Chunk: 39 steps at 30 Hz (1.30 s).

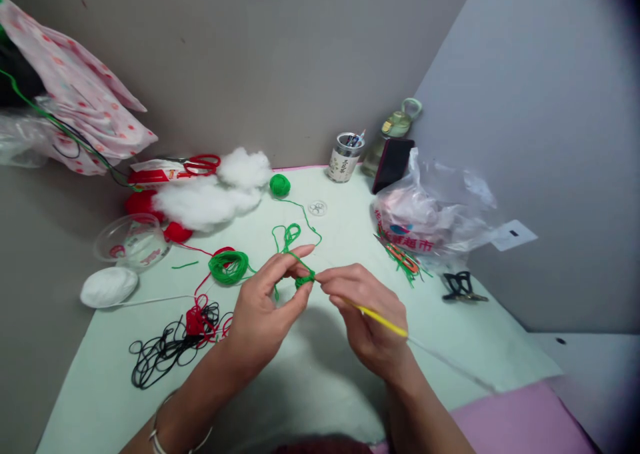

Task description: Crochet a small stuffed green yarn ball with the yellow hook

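Observation:
Between the thumb and fingers of my left hand (267, 307) is a small piece of green crochet work (304, 281), with green yarn running over the fingers. My right hand (373, 317) grips a crochet hook with a yellow handle (383, 321); its tip meets the green piece, though the point itself is too small to make out. Behind my left hand lie loose green yarn loops (290, 235). To its left rests a wound green yarn coil (229, 267). Farther back sits a small green yarn ball (280, 185), its strand trailing forward.
White stuffing (205, 203) and red-handled scissors (201, 165) lie at the back left. Nearer are a clear plastic bowl (103, 241), a white yarn ball (109, 287) and tangled black cord (155, 354). A pen tin (344, 161), phone (393, 166), plastic bag (430, 207) and black hair clip (463, 287) stand rightward.

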{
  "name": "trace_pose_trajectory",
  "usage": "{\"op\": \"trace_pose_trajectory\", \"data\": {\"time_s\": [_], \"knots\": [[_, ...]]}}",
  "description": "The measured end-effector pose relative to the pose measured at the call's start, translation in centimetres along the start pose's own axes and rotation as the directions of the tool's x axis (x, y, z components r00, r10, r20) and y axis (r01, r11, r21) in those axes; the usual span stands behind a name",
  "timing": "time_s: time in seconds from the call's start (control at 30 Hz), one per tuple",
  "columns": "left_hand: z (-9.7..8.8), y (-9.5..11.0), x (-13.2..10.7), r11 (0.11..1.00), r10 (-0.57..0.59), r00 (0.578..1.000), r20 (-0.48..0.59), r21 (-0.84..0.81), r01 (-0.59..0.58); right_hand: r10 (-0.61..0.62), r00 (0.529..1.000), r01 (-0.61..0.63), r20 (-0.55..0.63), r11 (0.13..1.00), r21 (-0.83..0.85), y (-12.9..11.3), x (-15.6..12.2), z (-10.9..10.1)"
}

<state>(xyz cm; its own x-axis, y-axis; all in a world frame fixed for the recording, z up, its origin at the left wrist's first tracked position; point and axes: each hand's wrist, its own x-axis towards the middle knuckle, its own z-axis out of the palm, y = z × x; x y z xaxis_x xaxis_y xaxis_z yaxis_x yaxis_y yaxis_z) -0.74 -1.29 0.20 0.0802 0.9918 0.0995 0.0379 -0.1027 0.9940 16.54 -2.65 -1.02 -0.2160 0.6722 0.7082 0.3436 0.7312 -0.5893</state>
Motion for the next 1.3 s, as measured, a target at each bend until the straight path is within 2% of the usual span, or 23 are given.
{"op": "trace_pose_trajectory", "data": {"time_s": [0.1, 0.2, 0.3, 0.4, 0.43, 0.5, 0.57, 0.63, 0.73, 0.83, 0.93, 1.03, 1.13, 1.2, 1.3], "knots": [[0.1, 0.0, 0.0, 0.997, -0.057, 0.998, -0.002, -0.052, 0.057, -0.095, 0.994, 0.088, -0.048, 0.988, -0.130, -0.1, -0.5, 0.8], [0.2, 0.2, 0.0, 0.965, -0.160, 0.985, 0.056, -0.201, 0.168, -0.110, 0.988, 0.096, -0.105, 0.987, -0.129, -0.2, -0.8, 1.5], [0.3, 0.4, -0.2, 0.953, -0.156, 0.987, 0.035, -0.257, 0.160, -0.063, 0.989, 0.047, -0.137, 0.992, -0.119, -0.2, -0.9, 1.8], [0.5, 0.3, -0.5, 0.944, -0.158, 0.987, 0.012, -0.292, 0.154, -0.108, 0.987, 0.072, -0.119, 0.958, -0.279, -0.3, -1.3, 1.7], [0.6, 0.3, -0.6, 0.923, -0.177, 0.983, 0.043, -0.339, 0.181, -0.129, 0.986, 0.089, -0.103, 0.941, -0.326, -0.4, -1.5, 1.6], [0.5, 0.3, -0.6, 0.831, -0.250, 0.953, 0.173, -0.467, 0.303, -0.149, 0.985, 0.111, -0.087, 0.932, -0.344, -0.7, -1.6, 1.5], [0.3, 0.3, -0.4, 0.707, -0.308, 0.899, 0.310, -0.558, 0.435, -0.107, 0.988, 0.077, -0.111, 0.966, -0.248, -0.9, -1.5, 1.3], [-0.2, 0.3, 0.0, 0.655, -0.325, 0.876, 0.357, -0.583, 0.481, 0.004, 0.984, -0.015, -0.178, 0.998, -0.061, -1.0, -1.0, 1.2], [-1.0, 0.3, 0.4, 0.731, -0.292, 0.903, 0.313, -0.536, 0.423, 0.231, 0.940, -0.158, -0.252, 0.947, 0.280, -1.0, -0.3, 1.3], [-1.5, 0.2, 0.6, 0.803, -0.227, 0.930, 0.290, -0.484, 0.347, 0.353, 0.901, -0.202, -0.253, 0.855, 0.477, -0.9, 0.0, 1.4], [-1.8, 0.2, 0.5, 0.886, -0.139, 0.951, 0.277, -0.394, 0.244, 0.371, 0.896, -0.211, -0.245, 0.840, 0.500, -0.9, 0.0, 1.2], [-2.2, 0.3, 0.3, 0.982, -0.048, 0.974, 0.224, -0.167, 0.086, 0.341, 0.913, -0.214, -0.224, 0.869, 0.446, -1.0, -0.2, 0.7], [-2.5, 0.7, 0.2, 0.997, 0.052, 0.985, 0.167, 0.043, -0.060, 0.308, 0.928, -0.212, -0.211, 0.900, 0.381, -1.0, -0.2, 0.3], [-2.5, 0.7, 0.1, 0.997, 0.057, 0.982, 0.180, 0.049, -0.067, 0.327, 0.927, -0.222, -0.185, 0.874, 0.432, -0.8, -0.1, 0.2], [-1.9, 0.3, -0.1, 0.986, -0.030, 0.962, 0.271, -0.150, 0.073, 0.361, 0.923, -0.231, -0.134, 0.799, 0.556, -0.3, 0.2, 0.5]]}}
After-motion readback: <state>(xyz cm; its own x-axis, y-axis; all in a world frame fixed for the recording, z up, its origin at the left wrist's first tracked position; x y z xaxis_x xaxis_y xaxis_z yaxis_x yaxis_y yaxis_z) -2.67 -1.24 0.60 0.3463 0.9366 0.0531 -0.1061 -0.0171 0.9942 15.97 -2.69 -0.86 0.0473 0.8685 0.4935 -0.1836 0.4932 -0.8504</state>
